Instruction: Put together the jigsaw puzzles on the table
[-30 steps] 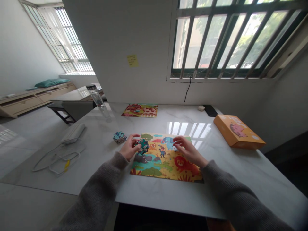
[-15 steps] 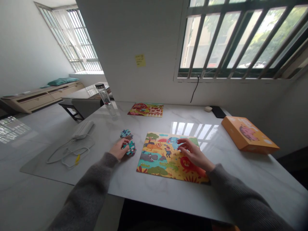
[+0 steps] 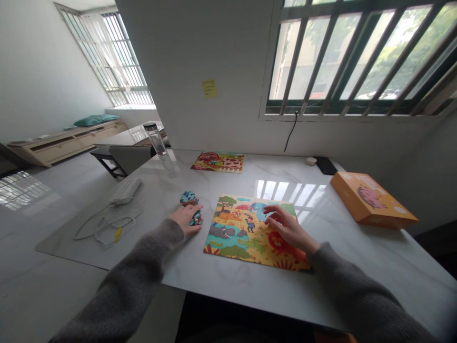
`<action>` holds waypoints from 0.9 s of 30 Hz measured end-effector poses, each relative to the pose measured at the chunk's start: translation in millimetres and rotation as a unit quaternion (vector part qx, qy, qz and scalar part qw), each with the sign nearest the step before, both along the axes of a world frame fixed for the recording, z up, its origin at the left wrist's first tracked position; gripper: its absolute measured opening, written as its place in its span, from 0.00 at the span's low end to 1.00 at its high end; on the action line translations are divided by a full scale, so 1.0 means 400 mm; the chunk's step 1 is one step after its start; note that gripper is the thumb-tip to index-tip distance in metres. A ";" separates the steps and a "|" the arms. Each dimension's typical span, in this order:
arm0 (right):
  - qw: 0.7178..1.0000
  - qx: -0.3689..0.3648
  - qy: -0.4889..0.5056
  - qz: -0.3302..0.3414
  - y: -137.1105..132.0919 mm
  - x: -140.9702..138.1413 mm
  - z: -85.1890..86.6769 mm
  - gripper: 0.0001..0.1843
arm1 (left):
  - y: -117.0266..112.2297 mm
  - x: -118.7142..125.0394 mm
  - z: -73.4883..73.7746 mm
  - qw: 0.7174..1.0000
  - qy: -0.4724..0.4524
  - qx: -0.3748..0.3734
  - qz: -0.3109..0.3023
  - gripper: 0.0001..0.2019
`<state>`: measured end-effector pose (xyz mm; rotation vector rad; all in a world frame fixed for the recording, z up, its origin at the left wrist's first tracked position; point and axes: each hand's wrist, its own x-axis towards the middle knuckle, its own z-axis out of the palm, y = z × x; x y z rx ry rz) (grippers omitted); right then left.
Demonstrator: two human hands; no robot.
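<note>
My left hand (image 3: 184, 220) rests over a small heap of blue, teal and red jigsaw pieces (image 3: 196, 218), its thumb and fingers spread apart around them. A second heap of blue pieces (image 3: 188, 197) lies against it on the far side. My right hand (image 3: 285, 226) is over the right half of an assembled animal jigsaw puzzle (image 3: 228, 216), fingers loosely curved and apart, with nothing between them. The puzzle shows a hippo, a lion, an elephant and trees. Part of its right side is hidden under my right hand and sleeve.
On the white marbled table (image 3: 171, 262), a farm puzzle (image 3: 217, 162) lies at the back. An orange box (image 3: 373, 200), a black phone (image 3: 326, 166) and a small white round thing (image 3: 310, 161) are right. A glass bottle (image 3: 157, 140) and white device with cable (image 3: 126, 191) are left.
My left hand has turned and shifted right, its fingers now spread over the heap, covering more of it. The right hand has stayed nearly still.
</note>
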<state>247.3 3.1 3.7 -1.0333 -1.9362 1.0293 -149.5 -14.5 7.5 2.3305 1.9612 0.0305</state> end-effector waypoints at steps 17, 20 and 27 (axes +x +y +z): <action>0.995 0.078 -0.037 -0.045 -0.017 0.056 0.015 0.14 | -0.063 0.120 0.072 0.988 0.027 0.107 -0.106 0.31; 0.975 0.174 -0.137 -0.022 -0.060 0.060 0.010 0.13 | -0.091 0.169 0.060 0.975 -0.011 0.073 -0.208 0.35; 0.917 0.229 -0.321 0.063 -0.190 0.031 0.033 0.22 | -0.125 0.234 0.031 0.979 0.031 -0.032 -0.201 0.37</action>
